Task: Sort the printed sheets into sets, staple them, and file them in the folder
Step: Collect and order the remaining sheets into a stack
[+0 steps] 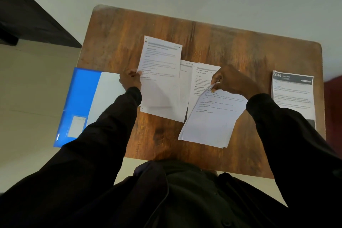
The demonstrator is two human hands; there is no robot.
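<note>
I see one blue folder [79, 98] lying open over the left edge of the desk [240, 46], ready for filing. The left grip [130, 79] pinches a single sheet [161, 61], lifted probably to compare headings. The right grip [229, 79] pinches the corner of a curled set [211, 122]. Far right, one dark-headed pile [293, 94] lies apart (four paper groups, I think; the overlaps make the count unsure).

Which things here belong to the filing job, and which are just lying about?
Job: blue folder, lifted sheet in left hand, curled sheets in right hand, middle sheets, dark-headed stack.
Idle: dark furniture, red object at right edge.
</note>
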